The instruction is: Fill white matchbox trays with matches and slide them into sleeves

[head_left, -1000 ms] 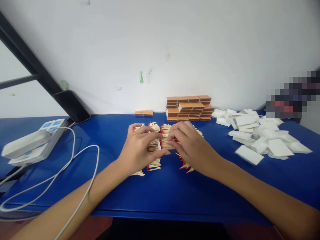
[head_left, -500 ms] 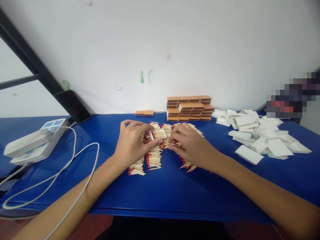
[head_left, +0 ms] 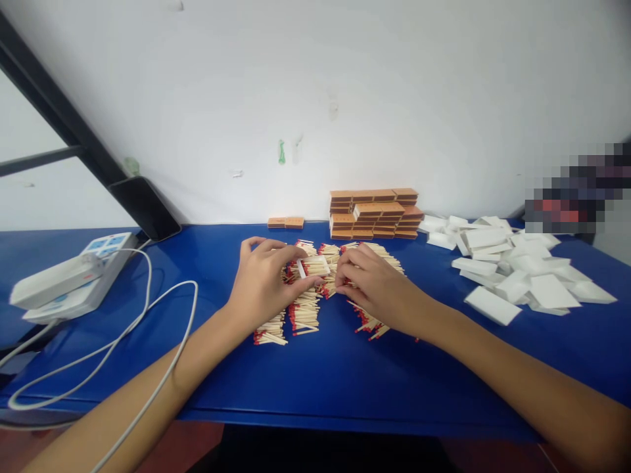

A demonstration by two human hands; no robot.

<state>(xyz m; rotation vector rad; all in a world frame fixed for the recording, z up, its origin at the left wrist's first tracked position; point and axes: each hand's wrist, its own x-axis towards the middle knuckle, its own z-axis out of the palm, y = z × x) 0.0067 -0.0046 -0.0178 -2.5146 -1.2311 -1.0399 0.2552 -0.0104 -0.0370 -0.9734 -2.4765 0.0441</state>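
Observation:
My left hand [head_left: 265, 279] grips a small white matchbox tray [head_left: 323, 261] between thumb and fingers. Red-tipped matches lie inside the tray. Just to its right, my right hand [head_left: 374, 286] is curled down over the loose matches [head_left: 304, 312], fingertips close together; whatever they pinch is hidden. The matches lie in rough rows under and around both hands, heads mostly to the left.
Orange-brown matchboxes [head_left: 374, 214] are stacked against the wall, with a short row of boxes [head_left: 286, 223] to their left. White trays [head_left: 517, 263] are heaped at the right. A power strip [head_left: 106, 269], white cable [head_left: 192, 315] and phone [head_left: 145, 207] occupy the left.
My right fingertips have drawn slightly together and away from the tray. My left hand still keeps its hold on the tray. The whole view has shifted very slightly.

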